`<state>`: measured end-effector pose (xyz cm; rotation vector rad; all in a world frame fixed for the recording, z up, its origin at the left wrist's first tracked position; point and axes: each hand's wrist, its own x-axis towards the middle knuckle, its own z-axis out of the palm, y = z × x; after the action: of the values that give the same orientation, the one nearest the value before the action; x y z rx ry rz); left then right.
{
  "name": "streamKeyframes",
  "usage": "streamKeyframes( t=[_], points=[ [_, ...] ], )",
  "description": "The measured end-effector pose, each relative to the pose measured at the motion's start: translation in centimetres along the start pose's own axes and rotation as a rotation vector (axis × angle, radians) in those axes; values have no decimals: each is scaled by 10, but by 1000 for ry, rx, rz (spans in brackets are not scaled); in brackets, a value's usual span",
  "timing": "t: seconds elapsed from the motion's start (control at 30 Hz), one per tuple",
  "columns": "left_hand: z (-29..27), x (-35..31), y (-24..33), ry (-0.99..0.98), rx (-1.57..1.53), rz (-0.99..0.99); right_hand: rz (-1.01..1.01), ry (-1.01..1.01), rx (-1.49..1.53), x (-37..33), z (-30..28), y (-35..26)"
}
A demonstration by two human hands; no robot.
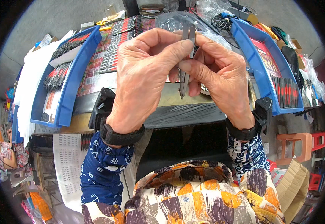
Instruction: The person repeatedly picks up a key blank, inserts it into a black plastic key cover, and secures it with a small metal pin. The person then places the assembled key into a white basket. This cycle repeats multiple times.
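Observation:
Both hands are raised over the near edge of the worktable, close together. Between them stands a slim grey metal tool (185,80) with two flat arms, apart at the top and narrowing to a point below; its exact kind is unclear. My left hand (143,71) is closed, its thumb pressed against the upper part. My right hand (220,71) pinches the same tool lower down, with its thumb at the side. Some of the fingers behind the tool are hidden. Black wrist straps with dark blocks sit on both wrists.
A blue bin (70,87) with black-and-red slim pieces stands at left. Another blue bin (278,111) at right holds similar pieces and red cards. Rows of black-and-red pieces (122,43) lie beyond my left hand. A clear plastic bag (170,20) lies behind; an orange stool (294,143) stands right.

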<state>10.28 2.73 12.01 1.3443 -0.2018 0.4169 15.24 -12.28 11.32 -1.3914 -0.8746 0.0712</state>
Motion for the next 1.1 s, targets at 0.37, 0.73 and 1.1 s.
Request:
streamKeyframes(
  t=[0.37,0.73,1.1],
  points=[
    [-3,-2,-3,37,12,8,14,-13,80,2,4,7],
    [-9,7,5,18,3,31,-34,-26,102,16,8,7],
    [-12,13,9,20,7,52,-44,-21,66,24,10,6]
  ],
)
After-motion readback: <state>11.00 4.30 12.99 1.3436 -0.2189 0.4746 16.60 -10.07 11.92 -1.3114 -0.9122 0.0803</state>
